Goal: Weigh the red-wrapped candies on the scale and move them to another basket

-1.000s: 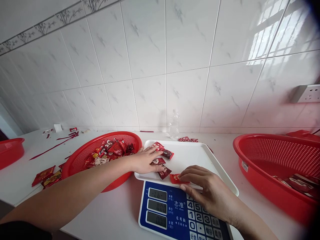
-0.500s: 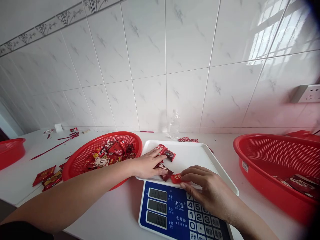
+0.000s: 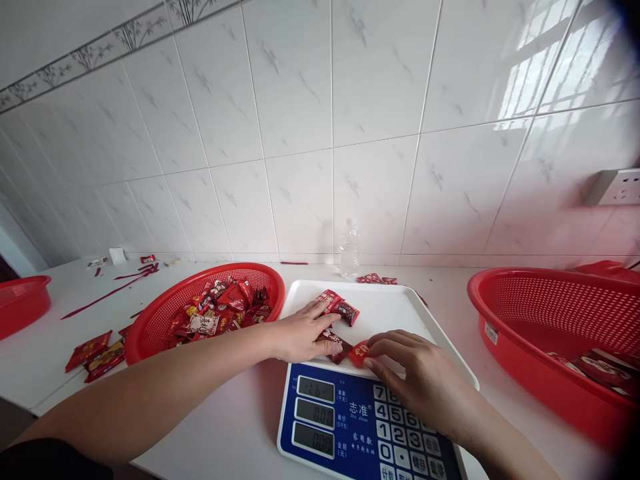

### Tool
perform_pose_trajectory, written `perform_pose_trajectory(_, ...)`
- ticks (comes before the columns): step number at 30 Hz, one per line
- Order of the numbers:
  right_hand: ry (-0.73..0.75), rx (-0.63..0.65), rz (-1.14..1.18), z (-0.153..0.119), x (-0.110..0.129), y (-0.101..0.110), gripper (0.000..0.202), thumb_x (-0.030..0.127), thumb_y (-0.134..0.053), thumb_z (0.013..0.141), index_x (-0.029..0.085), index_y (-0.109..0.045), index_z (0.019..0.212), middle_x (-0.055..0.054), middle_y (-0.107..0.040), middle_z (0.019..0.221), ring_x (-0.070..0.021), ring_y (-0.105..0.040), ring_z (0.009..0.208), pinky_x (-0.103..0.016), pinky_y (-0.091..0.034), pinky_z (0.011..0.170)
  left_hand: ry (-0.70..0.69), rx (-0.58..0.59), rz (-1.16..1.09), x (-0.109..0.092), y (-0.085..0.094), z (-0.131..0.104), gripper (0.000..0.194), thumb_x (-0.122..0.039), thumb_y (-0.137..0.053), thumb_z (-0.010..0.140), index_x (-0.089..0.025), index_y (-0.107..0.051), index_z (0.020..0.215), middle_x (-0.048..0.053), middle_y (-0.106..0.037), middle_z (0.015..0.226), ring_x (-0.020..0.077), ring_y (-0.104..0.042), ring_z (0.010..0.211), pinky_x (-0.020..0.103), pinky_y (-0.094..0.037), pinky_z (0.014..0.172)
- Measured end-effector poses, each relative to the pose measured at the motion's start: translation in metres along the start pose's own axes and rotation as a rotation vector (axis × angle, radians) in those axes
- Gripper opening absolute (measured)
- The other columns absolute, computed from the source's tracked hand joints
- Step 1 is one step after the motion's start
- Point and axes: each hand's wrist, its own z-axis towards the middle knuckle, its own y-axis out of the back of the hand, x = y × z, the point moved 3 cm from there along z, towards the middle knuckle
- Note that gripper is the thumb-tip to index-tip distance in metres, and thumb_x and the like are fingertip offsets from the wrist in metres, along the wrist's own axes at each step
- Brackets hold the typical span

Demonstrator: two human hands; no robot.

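My left hand (image 3: 303, 333) lies spread, palm down, over wrapped snack packets on the white tray (image 3: 387, 303) of a digital scale. A red packet (image 3: 331, 297) and a small dark one (image 3: 347, 312) show past its fingertips. Beside its thumb is a dark red packet (image 3: 340, 348), partly covered by the hand. My right hand (image 3: 415, 367) is curled at the tray's near edge, its thumb and fingers closed at the side of a small red packet (image 3: 359, 353). The blue keypad panel (image 3: 360, 433) of the scale sits below both hands.
On the left stands a red basket (image 3: 145, 319) full of wrapped snacks, with loose packets (image 3: 89, 350) outside it. A larger red basket (image 3: 493, 300) is at the right. A clear bottle (image 3: 349, 250) stands behind the scale, near the tiled wall.
Both hands have shifted slightly right, and the packets under my left hand have slid right with it. The small red packet has turned and moved right with my right hand.
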Motion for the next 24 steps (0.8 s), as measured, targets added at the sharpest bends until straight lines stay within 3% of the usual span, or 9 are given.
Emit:
perform_pose_trajectory(7,-0.082,-0.02,-0.113,-0.001,-0.011,-0.004,0.025,0.031,-0.045,0.093,0.024,-0.065,0.08,-0.004,-0.071,0.082,-0.0204,-0.066,0.075,-0.034,-0.053,0.065,-0.078,-0.023,-0.011,-0.002,-0.003,0.004,0.08,-0.067,-0.035,0.091,-0.017,-0.022,0.152,0.01,0.001,0.161,0.0276,0.006,0.147,0.05,-0.01,0.118)
perform_pose_trajectory(11,-0.099,-0.103,-0.166,-0.001,-0.016,-0.004,0.028,0.032,-0.043,0.094,0.024,-0.065,0.079,-0.004,-0.072,0.08,-0.02,-0.068,0.072,-0.032,-0.053,0.062,-0.127,-0.033,-0.021,-0.005,-0.006,0.006,0.075,-0.063,-0.037,0.093,-0.017,-0.025,0.151,0.009,-0.002,0.161,0.0281,0.005,0.147,0.05,-0.01,0.118)
perform_pose_trajectory(14,-0.079,-0.19,-0.186,-0.001,-0.015,-0.002,0.027,0.034,-0.043,0.095,0.024,-0.066,0.086,-0.005,-0.074,0.088,-0.0208,-0.07,0.076,-0.033,-0.055,0.061,-0.17,-0.048,-0.015,-0.009,-0.007,0.006,0.071,-0.06,-0.037,0.094,-0.018,-0.026,0.151,0.008,-0.005,0.161,0.0272,0.003,0.147,0.048,-0.01,0.119)
perform_pose_trajectory(17,-0.022,-0.231,-0.186,0.0,-0.013,-0.002,0.031,0.037,-0.042,0.096,0.022,-0.066,0.106,-0.008,-0.074,0.103,-0.0231,-0.07,0.092,-0.038,-0.059,0.072,-0.207,-0.036,-0.011,-0.015,-0.008,0.006,0.069,-0.057,-0.036,0.095,-0.017,-0.027,0.151,0.007,-0.008,0.161,0.0247,0.002,0.147,0.044,-0.009,0.12)
perform_pose_trajectory(20,0.03,-0.212,-0.218,0.001,-0.013,-0.005,0.037,0.042,-0.041,0.097,0.021,-0.066,0.114,-0.01,-0.072,0.113,-0.0263,-0.066,0.106,-0.043,-0.058,0.081,-0.238,-0.021,-0.027,-0.02,-0.008,0.006,0.068,-0.055,-0.037,0.096,-0.018,-0.024,0.152,0.006,-0.009,0.161,0.0223,0.002,0.147,0.042,-0.008,0.12)
perform_pose_trajectory(24,0.079,-0.149,-0.255,0.0,-0.014,-0.008,0.037,0.04,-0.04,0.097,0.025,-0.07,0.11,-0.009,-0.07,0.117,-0.0274,-0.065,0.108,-0.046,-0.058,0.083,-0.237,-0.018,-0.06,-0.022,-0.008,0.005,0.07,-0.055,-0.04,0.095,-0.02,-0.02,0.153,0.004,-0.007,0.161,0.0237,0.002,0.147,0.045,-0.009,0.12)
